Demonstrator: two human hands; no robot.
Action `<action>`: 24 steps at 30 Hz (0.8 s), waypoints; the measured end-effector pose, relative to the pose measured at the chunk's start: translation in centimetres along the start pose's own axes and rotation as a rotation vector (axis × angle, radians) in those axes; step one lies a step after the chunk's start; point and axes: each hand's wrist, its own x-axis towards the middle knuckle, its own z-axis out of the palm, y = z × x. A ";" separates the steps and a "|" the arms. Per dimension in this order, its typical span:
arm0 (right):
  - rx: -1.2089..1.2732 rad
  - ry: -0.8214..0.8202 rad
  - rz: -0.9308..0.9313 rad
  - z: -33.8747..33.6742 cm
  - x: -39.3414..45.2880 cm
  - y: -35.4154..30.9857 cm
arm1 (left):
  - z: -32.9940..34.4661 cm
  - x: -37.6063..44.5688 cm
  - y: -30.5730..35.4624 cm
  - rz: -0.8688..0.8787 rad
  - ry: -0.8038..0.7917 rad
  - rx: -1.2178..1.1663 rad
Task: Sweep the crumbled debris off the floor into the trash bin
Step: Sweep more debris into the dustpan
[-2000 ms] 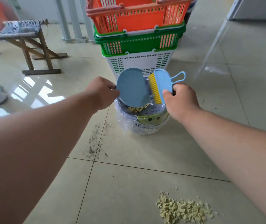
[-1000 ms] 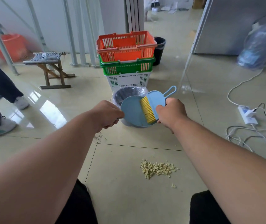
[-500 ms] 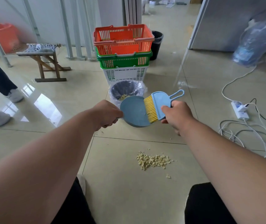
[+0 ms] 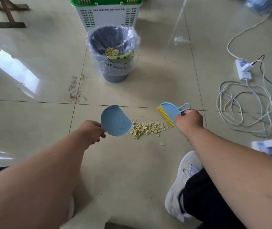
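The pile of crumbled debris (image 4: 146,129) lies on the glossy tiled floor (image 4: 132,171), well short of the trash bin (image 4: 113,53), which stands beyond it with a clear plastic liner and some of the same pale yellow crumbs already inside. Taking the pile as landmark: the left hand (image 4: 93,132) is closed around the short handle of a round, smooth blue plastic dustpan (image 4: 115,120), whose open edge touches the pile's left side. The right hand (image 4: 189,122) grips a small blue hand brush (image 4: 170,112) by its looped handle, its stiff yellow bristles just to the pile's right. The fragments look light, dry, angular and brittle, likely to scatter on the slick tile, so short gentle strokes toward the pan suit them. One stray crumb (image 4: 162,143) sits nearer the person.
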 end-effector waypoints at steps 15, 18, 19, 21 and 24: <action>-0.210 -0.093 -0.072 8.1 2.6 6.9 | 2.9 5.0 -0.8 -0.158 -0.175 0.542; -0.256 -0.036 -0.067 8.1 4.2 7.3 | 3.7 5.7 -1.1 -0.255 -0.187 0.490; -0.252 -0.008 -0.055 8.1 4.8 7.2 | 3.9 6.0 -1.1 -0.262 -0.194 0.503; -0.223 0.032 -0.011 7.9 6.3 6.8 | 4.3 6.5 -1.1 -0.258 -0.170 0.555; -0.170 0.048 0.045 7.7 8.3 6.6 | 4.0 7.2 -1.3 -0.218 -0.062 0.659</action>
